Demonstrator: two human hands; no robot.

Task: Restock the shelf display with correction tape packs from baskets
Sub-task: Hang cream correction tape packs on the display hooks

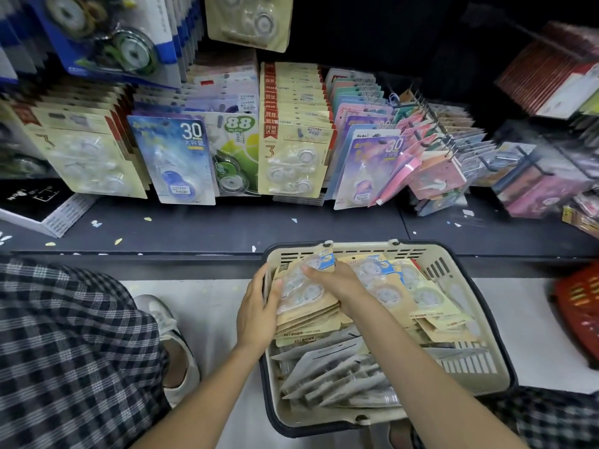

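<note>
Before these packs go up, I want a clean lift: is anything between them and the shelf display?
Nothing visible. Both hands, left and right, hold the tan stack of packs in the beige basket; only the bare dark ledge lies before the display.

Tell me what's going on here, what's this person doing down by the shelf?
A person crouches at a stationery shelf, both hands in a beige basket on the floor. The left hand and right hand are gathering a stack of correction tape packs from it. Nothing has gone onto the hanging display yet.
</note>
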